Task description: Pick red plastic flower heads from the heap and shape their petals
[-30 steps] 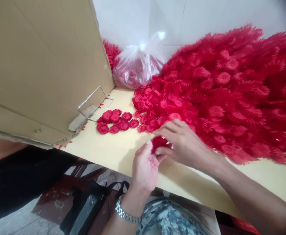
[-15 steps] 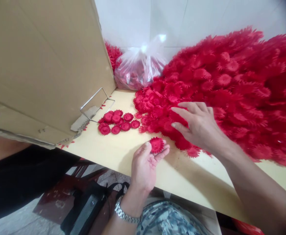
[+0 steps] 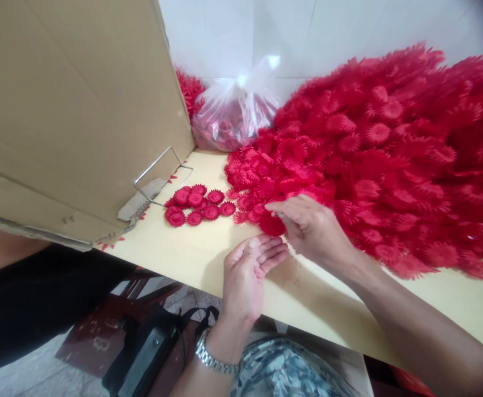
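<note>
My left hand (image 3: pixel 245 270) is held palm up over the table's front part, its fingers stretched out and nothing visible in the palm. Just above those fingertips, my right hand (image 3: pixel 307 223) pinches a red toothed flower disc (image 3: pixel 272 225) between thumb and fingers, partly hidden by the hand. Behind it spreads a big heap of red flower pieces (image 3: pixel 365 143). To the left, a small group of red layered flower discs (image 3: pixel 196 204) lies on the pale yellow table (image 3: pixel 175 248).
A tall cardboard sheet (image 3: pixel 76 99) walls off the left side, with a bent wire frame (image 3: pixel 154 171) against it. A tied clear plastic bag (image 3: pixel 235 118) of red pieces stands by the wall. Another person's dark-clothed part (image 3: pixel 47 298) shows at lower left.
My right hand has come from the heap, down and left, to my left fingertips and closed. The red flower disc no longer shows on my left palm, which stays in place.
</note>
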### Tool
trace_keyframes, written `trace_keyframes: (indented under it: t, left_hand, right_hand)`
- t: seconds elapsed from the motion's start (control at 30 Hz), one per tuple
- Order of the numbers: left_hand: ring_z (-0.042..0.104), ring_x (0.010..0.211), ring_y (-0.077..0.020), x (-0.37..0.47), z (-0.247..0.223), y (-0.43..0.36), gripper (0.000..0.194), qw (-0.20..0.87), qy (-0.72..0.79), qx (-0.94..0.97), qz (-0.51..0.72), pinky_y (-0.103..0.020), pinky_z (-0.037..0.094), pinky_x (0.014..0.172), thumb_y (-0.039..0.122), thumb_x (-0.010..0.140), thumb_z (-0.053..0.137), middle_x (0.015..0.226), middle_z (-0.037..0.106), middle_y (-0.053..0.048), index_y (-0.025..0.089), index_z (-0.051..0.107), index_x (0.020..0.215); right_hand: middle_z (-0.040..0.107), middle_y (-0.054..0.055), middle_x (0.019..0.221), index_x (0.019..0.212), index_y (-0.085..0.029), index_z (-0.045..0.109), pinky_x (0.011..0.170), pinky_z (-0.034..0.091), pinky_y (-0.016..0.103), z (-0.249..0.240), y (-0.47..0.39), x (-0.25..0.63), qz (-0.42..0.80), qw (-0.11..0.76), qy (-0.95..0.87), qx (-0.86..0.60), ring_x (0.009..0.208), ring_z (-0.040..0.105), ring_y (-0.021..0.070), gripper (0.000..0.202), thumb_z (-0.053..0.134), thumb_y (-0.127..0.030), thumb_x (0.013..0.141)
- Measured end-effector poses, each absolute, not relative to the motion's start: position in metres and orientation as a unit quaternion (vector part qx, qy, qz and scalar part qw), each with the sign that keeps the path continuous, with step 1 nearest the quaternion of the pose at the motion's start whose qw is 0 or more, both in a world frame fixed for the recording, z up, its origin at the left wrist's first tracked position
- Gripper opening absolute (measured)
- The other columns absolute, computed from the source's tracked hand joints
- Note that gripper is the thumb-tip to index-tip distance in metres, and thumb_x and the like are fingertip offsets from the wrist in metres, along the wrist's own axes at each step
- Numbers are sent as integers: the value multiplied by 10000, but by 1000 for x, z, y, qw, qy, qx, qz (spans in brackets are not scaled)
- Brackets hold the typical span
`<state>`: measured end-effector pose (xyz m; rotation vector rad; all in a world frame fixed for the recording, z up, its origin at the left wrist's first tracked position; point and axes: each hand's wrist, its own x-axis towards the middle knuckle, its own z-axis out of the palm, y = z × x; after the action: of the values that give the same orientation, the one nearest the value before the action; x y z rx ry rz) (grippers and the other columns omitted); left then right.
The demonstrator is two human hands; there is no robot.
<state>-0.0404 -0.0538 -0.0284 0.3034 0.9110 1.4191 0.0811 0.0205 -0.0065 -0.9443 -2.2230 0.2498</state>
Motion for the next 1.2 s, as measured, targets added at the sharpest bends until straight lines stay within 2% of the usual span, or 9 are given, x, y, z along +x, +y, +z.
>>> trace_keyframes:
  t: [0.3,0.43,0.63,0.73,0.83,0.93,1.0,1.07,1.2]
  left_hand:
    - [680,689,-161,-45,-27,-47,159,676,358,110,634,-300,551,702,253,807,590,745,707,-63,127,639,891]
    - [638,544,-134,-43,-33,-45,65,710,351,81,605,-257,540,542,155,731,637,638,671,-12,144,622,793]
    - [575,426,-118,-42,-34,-50,101,743,361,119,550,-219,488,412,48,603,630,483,580,1,125,565,600]
    - [566,418,-116,-45,-30,-52,109,724,394,134,551,-214,469,379,69,615,639,510,579,12,130,565,669]
    - [573,436,-103,-49,-28,-53,278,680,422,136,584,-214,475,411,52,620,643,608,608,32,154,567,867]
    - [585,488,-96,-51,-29,-52,384,661,425,141,602,-221,496,480,36,622,635,656,618,23,140,564,984]
    - [589,518,-103,-50,-30,-51,276,657,426,148,604,-230,504,510,50,628,637,644,618,6,118,576,888]
    - [590,537,-110,-48,-32,-50,175,643,432,156,613,-237,505,520,68,632,645,625,616,2,120,562,777]
    - [571,540,-94,-43,-32,-51,161,602,441,174,642,-233,507,535,91,631,667,611,624,18,131,553,738]
  right_hand:
    - [675,30,788,911,-175,655,643,483,229,3,12,73,270,365,-826,-333,723,621,124,256,438,-72,822]
    - [665,32,809,920,-171,651,619,499,221,0,6,70,395,379,-777,-311,705,622,113,224,458,-101,830]
    - [646,20,739,895,-161,661,503,471,191,-3,-4,68,544,344,-724,-246,610,600,98,178,487,-166,858]
    - [640,9,709,886,-181,660,501,464,208,-1,2,73,506,388,-715,-286,601,592,107,160,502,-185,855]
    - [644,32,729,955,-184,653,611,483,285,3,21,88,352,446,-725,-390,686,605,150,218,452,-177,871]
    - [667,112,964,965,-176,677,760,437,429,8,38,105,97,374,-788,-479,935,586,272,247,463,-166,841]
    - [612,135,1166,992,-186,679,817,384,490,10,40,109,-18,315,-814,-488,1095,501,349,236,514,-223,828]
    - [619,130,1147,1030,-193,659,808,389,462,10,33,106,-3,295,-837,-460,1064,515,330,257,545,-316,836]
    - [643,49,740,825,-174,639,659,403,317,1,9,87,179,250,-869,-387,733,562,191,171,600,-341,815]
